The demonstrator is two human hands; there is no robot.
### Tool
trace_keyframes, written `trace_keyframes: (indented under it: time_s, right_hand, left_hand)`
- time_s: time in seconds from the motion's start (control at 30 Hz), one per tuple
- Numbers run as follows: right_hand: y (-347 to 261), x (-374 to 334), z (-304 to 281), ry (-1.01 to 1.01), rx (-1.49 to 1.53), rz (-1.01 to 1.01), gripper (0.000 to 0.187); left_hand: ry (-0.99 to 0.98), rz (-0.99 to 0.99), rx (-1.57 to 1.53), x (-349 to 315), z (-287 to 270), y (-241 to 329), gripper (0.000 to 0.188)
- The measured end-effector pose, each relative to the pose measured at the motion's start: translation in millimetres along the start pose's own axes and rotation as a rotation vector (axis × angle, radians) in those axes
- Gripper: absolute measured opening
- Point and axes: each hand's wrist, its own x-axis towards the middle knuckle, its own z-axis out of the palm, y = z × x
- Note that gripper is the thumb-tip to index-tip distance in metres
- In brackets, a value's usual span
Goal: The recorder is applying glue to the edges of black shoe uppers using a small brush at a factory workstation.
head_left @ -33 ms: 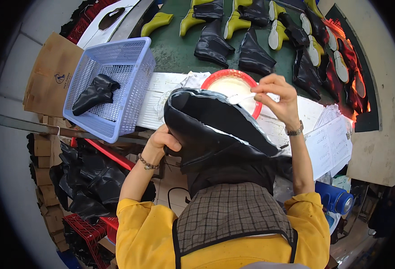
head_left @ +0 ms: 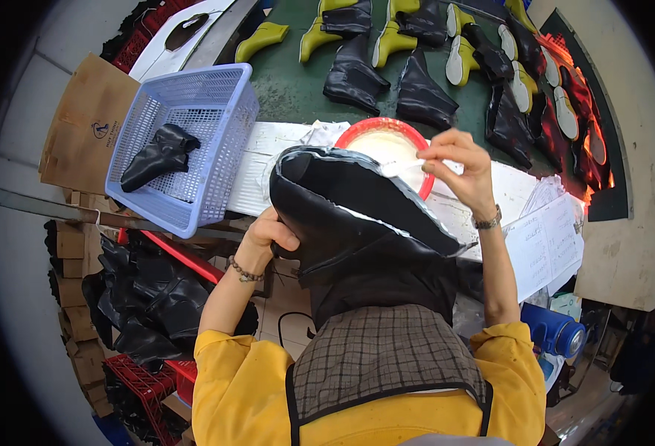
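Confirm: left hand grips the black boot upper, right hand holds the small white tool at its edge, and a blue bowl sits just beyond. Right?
Not quite: the bowl is red, not blue; see the head view. The left hand does grip the black boot upper, and the right hand holds the small white tool at its edge.

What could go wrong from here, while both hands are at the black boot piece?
The white tool in the right hand, very close to the boot piece, might smear its dark surface. The red bowl is close behind; a bump could spill its pale contents. Only the left hand seems to grip the boot piece; it may slip.
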Motion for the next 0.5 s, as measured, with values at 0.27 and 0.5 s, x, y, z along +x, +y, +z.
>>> trace_keyframes:
  time_s: [0.27, 0.5]
  right_hand:
    - [92.5, -72.8, -3.9, 0.337, 0.252, 0.591, 0.019]
    - [117.9, -96.8, 18.2, 0.485, 0.229, 0.746, 0.019]
  left_hand:
    - [0.339, 0.264, -0.149, 42.6, -12.3, 30.9, 0.054]
    - [0.347, 0.42, -0.4, 180.3, -100.0, 93.0, 0.018]
